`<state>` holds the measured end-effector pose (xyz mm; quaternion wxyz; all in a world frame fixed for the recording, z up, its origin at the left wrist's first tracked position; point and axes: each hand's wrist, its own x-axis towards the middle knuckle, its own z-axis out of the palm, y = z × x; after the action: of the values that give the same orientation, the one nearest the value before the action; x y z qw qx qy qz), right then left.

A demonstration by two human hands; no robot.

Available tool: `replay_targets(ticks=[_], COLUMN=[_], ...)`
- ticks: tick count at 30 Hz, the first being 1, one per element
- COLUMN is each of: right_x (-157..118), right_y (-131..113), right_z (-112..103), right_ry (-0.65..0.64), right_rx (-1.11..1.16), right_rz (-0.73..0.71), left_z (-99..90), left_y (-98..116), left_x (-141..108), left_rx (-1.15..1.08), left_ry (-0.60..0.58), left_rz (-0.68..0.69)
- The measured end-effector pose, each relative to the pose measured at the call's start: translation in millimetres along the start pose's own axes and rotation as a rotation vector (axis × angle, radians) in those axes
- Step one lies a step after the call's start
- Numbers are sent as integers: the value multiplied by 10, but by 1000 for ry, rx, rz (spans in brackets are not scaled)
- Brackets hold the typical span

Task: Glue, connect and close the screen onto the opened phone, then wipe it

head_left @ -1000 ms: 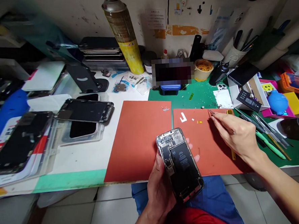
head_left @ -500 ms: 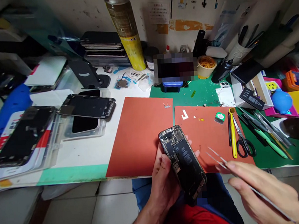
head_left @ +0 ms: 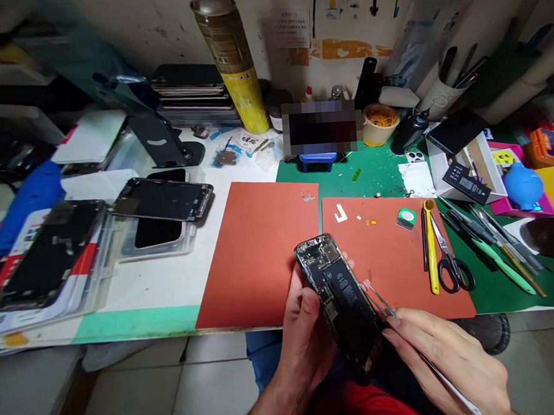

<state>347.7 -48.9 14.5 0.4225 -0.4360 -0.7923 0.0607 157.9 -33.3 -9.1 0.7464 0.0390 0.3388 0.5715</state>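
Observation:
An opened smartphone [head_left: 341, 297] lies tilted in my left hand [head_left: 303, 331], its battery and circuit board facing up. My left thumb presses along its near-left edge, and fingertips show past the far-right edge. In my right hand [head_left: 445, 354] is a pair of metal tweezers [head_left: 432, 364], pinched between thumb and fingers. The tweezer tips are slightly apart and sit by the phone's right edge; I cannot tell whether they touch it. Both hands are at the front edge of the bench, over the brown-red mat [head_left: 256, 252].
Scissors [head_left: 449, 262], a yellow-handled brush [head_left: 431, 248] and several slim tools lie right. Small white and yellow bits rest on the right mat [head_left: 355, 253]. Phone screens [head_left: 164, 199] lie left, near a black stand [head_left: 163, 142]. A spray can [head_left: 235, 66] stands behind.
My right hand has moved left with the tweezers, bringing the tips from the open mat area to the phone's right edge. My left hand and the phone have barely moved.

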Motion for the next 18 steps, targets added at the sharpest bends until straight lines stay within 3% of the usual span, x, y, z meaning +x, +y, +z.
replay_targets(ticks=[11, 14, 18], right_x=[-71, -2, 206], right_y=[52, 171, 420], right_z=[-76, -149, -300], right_ry=[94, 117, 26], right_rx=[-124, -186, -218], right_rz=[26, 28, 48], left_z=[-63, -74, -107], left_y=[-26, 28, 165], left_x=[29, 14, -48], left_rx=[-61, -62, -89], left_ry=[29, 55, 89], left_rz=[-24, -99, -148])
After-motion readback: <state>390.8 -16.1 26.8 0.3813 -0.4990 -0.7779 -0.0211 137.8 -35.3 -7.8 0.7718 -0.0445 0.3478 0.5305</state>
